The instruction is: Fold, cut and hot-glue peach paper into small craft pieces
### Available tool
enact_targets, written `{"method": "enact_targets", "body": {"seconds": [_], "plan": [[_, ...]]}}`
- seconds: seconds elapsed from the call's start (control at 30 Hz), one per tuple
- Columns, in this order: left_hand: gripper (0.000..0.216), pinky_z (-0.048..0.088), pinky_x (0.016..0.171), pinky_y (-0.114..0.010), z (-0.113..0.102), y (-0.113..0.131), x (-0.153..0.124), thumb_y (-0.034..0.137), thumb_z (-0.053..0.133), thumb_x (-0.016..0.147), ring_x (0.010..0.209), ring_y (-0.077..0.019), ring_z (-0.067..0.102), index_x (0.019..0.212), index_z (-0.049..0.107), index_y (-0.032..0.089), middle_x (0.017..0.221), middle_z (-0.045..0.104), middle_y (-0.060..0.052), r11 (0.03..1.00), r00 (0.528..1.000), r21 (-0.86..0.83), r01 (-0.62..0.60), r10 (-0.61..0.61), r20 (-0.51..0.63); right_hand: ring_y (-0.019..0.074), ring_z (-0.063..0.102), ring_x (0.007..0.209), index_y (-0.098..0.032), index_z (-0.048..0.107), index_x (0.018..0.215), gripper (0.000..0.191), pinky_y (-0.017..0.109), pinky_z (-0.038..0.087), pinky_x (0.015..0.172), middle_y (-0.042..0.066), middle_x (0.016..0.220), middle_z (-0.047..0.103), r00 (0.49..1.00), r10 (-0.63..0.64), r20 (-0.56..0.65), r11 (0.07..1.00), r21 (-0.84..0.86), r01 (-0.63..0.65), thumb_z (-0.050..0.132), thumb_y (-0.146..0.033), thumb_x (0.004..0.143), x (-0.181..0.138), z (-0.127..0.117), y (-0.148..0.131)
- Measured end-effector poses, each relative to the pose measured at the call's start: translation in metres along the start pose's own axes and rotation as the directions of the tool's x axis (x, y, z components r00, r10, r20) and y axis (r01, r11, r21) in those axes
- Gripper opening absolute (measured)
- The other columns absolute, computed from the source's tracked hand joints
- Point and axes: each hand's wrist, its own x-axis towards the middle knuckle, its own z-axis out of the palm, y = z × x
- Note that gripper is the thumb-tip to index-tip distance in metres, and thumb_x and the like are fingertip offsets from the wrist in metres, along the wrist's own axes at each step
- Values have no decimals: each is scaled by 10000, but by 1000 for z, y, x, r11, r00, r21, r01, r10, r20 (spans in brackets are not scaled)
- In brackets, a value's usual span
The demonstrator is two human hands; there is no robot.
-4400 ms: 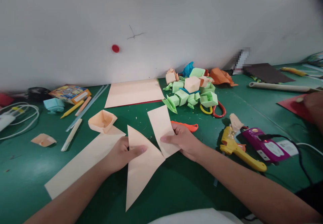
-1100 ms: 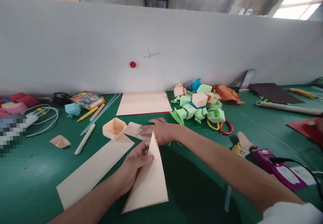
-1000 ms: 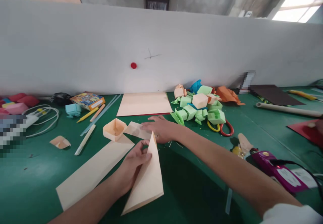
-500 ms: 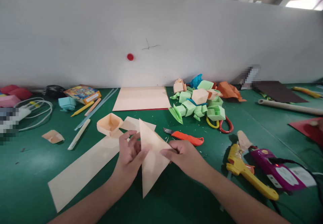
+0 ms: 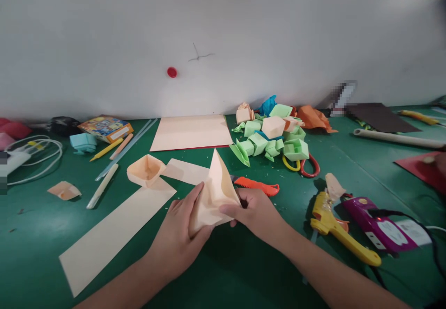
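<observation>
Both my hands hold a folded peach paper triangle (image 5: 216, 189) just above the green table (image 5: 244, 262), its tip pointing up and away. My left hand (image 5: 179, 237) cups its left side with fingers closed against the paper. My right hand (image 5: 252, 211) pinches its right lower edge between thumb and fingers. A small peach paper piece (image 5: 183, 170) lies flat just beyond the triangle. A long peach paper strip (image 5: 114, 232) lies to the left, with an open peach paper box (image 5: 145, 169) at its far end.
An orange-handled knife (image 5: 258, 186) lies right behind my right hand. A yellow glue gun (image 5: 339, 230) and a purple device (image 5: 374, 213) sit at right. A pile of green and peach paper cubes (image 5: 273, 134), scissors (image 5: 301, 165), a peach sheet (image 5: 191, 131), pencils and cables lie farther back.
My right hand laid the small piece beside the box and came back to the triangle. Both hands have since turned and folded the triangle so it stands narrower and more upright.
</observation>
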Motion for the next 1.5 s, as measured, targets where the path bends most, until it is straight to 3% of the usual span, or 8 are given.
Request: {"method": "enact_targets", "body": {"seconds": [0.2,0.4,0.53,0.67,0.93,1.2,1.27,1.5], "plan": [[586,505,967,-479,-4,-5,4,458,488,982,1218,-344,588,1537,395,296,1453,586,-91,999,1000,-36,2,-2,-1,178,581,704,-196,682,865,312,276,425,615,3,768,658,975,-212,72,977,52,208,757,-497,832,-2,1,0],[550,537,943,-417,-9,-2,5,542,421,1006,1196,-304,607,1470,486,255,1368,640,-90,994,1000,-106,-8,5,-29,166,590,717,-189,692,928,374,270,455,628,10,821,676,971,-215,103,966,167,197,817,-506,773,-1,1,2],[508,564,690,-336,-8,1,2,582,399,1004,860,-270,681,1058,705,181,895,724,-85,991,997,-117,66,-71,-35,161,627,656,-187,658,861,343,283,495,636,6,699,673,985,-144,96,963,243,117,712,-525,852,1,-1,4],[533,560,588,-316,-8,0,5,652,467,946,777,-274,696,816,679,180,776,706,-75,961,977,-187,202,-211,-27,164,653,710,-188,664,877,238,289,512,673,12,741,692,996,-84,-2,984,159,83,691,-425,870,4,-7,6],[520,636,704,-372,-10,-6,15,624,639,844,1013,-328,714,1129,705,194,1134,747,-124,877,932,-368,309,-356,-67,132,651,702,-233,618,1244,381,244,519,586,-9,899,683,998,-64,-9,996,67,65,599,-200,865,2,-24,-2],[636,616,687,-353,-34,-16,36,486,692,825,737,-225,717,1399,592,231,849,773,-34,903,950,-328,276,-309,-52,141,668,718,-209,649,1065,188,249,530,611,-12,833,636,977,2,214,996,-90,17,553,-191,904,-4,-47,-8],[581,613,707,-338,-44,-21,41,483,711,804,771,-213,714,1326,653,237,977,783,-48,924,961,-274,267,-276,3,153,674,736,-208,639,1040,143,264,534,637,-7,820,654,966,37,258,992,-123,-5,545,-228,935,-5,-50,-8],[813,634,747,-366,-54,-28,39,490,728,786,787,-206,700,1514,466,238,1008,762,-39,913,965,-314,259,-259,40,170,634,727,-217,665,874,329,294,452,642,7,841,719,992,44,120,943,-333,-2,509,-479,998,0,-43,-2]]}}
